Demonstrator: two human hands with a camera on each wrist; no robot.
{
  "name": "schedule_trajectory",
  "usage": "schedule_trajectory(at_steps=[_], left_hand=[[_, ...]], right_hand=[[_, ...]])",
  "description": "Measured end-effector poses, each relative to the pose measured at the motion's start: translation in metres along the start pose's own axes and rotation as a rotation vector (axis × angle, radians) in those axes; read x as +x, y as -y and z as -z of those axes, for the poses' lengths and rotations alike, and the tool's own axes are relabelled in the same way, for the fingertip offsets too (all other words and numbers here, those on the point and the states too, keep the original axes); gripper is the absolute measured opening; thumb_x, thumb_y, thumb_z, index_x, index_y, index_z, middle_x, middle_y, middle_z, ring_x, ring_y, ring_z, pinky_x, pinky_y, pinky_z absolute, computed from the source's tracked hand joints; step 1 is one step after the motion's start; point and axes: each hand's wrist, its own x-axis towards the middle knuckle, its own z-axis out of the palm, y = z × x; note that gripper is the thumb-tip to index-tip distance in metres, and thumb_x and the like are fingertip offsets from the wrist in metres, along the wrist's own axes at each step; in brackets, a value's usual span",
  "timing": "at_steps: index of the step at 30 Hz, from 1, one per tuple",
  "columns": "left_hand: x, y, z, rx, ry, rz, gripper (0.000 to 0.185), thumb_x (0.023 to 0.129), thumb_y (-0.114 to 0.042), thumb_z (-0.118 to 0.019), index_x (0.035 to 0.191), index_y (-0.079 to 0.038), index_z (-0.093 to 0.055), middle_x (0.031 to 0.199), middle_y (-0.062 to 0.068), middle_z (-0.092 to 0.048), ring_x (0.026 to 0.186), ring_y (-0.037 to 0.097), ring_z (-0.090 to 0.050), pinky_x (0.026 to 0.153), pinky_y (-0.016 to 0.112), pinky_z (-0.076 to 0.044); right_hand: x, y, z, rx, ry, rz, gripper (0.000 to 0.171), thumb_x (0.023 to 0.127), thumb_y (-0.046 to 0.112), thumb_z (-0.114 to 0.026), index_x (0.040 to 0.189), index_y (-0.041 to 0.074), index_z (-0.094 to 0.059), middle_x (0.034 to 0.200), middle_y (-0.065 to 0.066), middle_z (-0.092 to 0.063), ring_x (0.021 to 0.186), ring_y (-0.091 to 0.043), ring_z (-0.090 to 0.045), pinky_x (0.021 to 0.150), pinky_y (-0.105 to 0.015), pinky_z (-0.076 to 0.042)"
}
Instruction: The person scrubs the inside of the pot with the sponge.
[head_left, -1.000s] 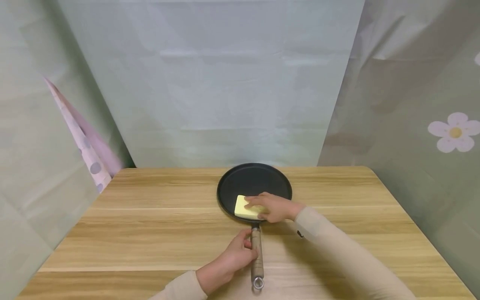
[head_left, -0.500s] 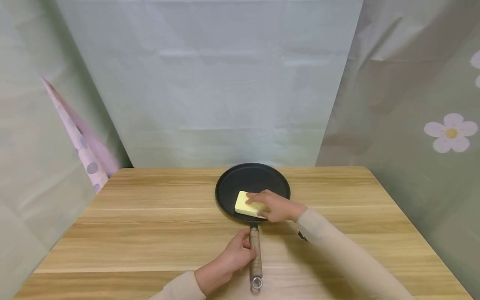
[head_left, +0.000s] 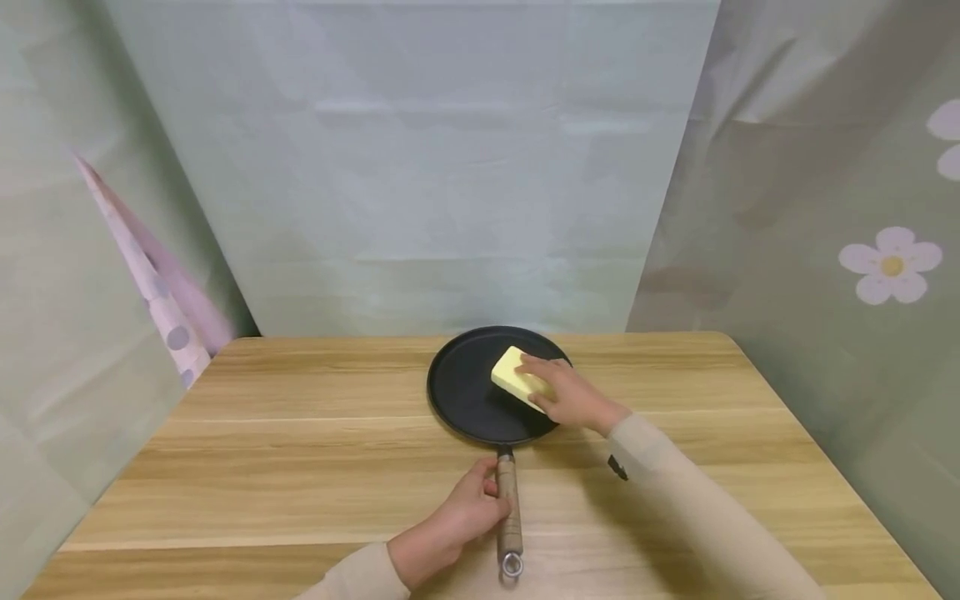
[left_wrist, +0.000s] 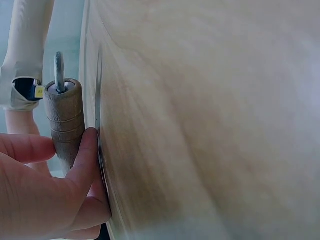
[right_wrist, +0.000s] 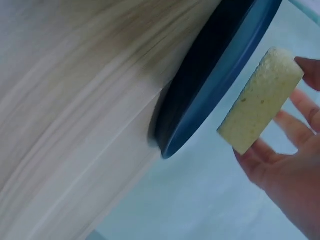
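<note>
A round black flat pan (head_left: 465, 387) lies on the table, its wooden handle (head_left: 507, 483) pointing toward me. My left hand (head_left: 465, 510) grips that handle from the left side. In the left wrist view, the thumb and fingers stand on either side of the wooden grip (left_wrist: 66, 117), below its metal hanging ring. My right hand (head_left: 576, 396) holds a pale yellow sponge (head_left: 507, 371) by its edges over the right part of the pan. Seen from the right wrist, the porous sponge (right_wrist: 262, 100) is tilted, with a gap between it and the pan's rim (right_wrist: 187, 135).
The wood-grain table (head_left: 300, 450) extends to both sides of the pan. A pale hanging sheet (head_left: 450, 167) stands right behind its far edge, and a flowered curtain (head_left: 787, 250) hangs at the right. A dark band (head_left: 617, 467) shows under the right sleeve.
My right hand has moved the sponge from the pan's near edge away from me and slightly right, turning and tilting it. My left hand stays on the handle.
</note>
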Motion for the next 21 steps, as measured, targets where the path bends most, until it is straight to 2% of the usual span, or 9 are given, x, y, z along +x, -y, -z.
schedule_trajectory(at_steps=[3, 12, 17, 21], left_hand=[[0.001, 0.0, 0.0, -0.003, 0.009, 0.004, 0.067, 0.08, 0.002, -0.061, 0.141, 0.005, -0.034, 0.1, 0.015, -0.048, 0.084, 0.026, -0.049, 0.066, 0.03, -0.041], [0.003, 0.002, 0.0, -0.025, 0.027, 0.0, 0.066, 0.08, 0.004, -0.061, 0.141, 0.007, -0.032, 0.103, 0.017, -0.048, 0.081, 0.024, -0.052, 0.066, 0.029, -0.045], [0.002, 0.001, 0.0, -0.027, 0.027, 0.002, 0.066, 0.08, 0.004, -0.061, 0.14, 0.006, -0.033, 0.103, 0.017, -0.047, 0.081, 0.024, -0.052, 0.065, 0.029, -0.044], [0.003, 0.001, 0.0, -0.029, 0.025, 0.008, 0.067, 0.08, 0.005, -0.061, 0.141, 0.006, -0.033, 0.103, 0.017, -0.047, 0.081, 0.024, -0.052, 0.065, 0.029, -0.045]], right_hand=[[-0.006, -0.008, 0.003, 0.014, -0.057, -0.064, 0.045, 0.09, 0.007, -0.064, 0.133, 0.0, -0.052, 0.147, -0.021, -0.039, 0.131, -0.04, -0.04, 0.108, -0.058, -0.028], [-0.021, -0.029, 0.019, 0.018, -0.207, -0.238, 0.044, 0.09, 0.004, -0.062, 0.13, -0.007, -0.05, 0.142, -0.031, -0.039, 0.129, -0.047, -0.039, 0.109, -0.056, -0.029], [-0.033, -0.042, 0.028, 0.049, -0.217, -0.361, 0.046, 0.092, 0.006, -0.059, 0.133, -0.009, -0.046, 0.143, -0.033, -0.035, 0.132, -0.048, -0.034, 0.11, -0.056, -0.026], [-0.041, -0.052, 0.035, 0.062, -0.21, -0.453, 0.049, 0.093, 0.009, -0.058, 0.135, -0.01, -0.043, 0.142, -0.033, -0.036, 0.131, -0.049, -0.034, 0.109, -0.057, -0.028]])
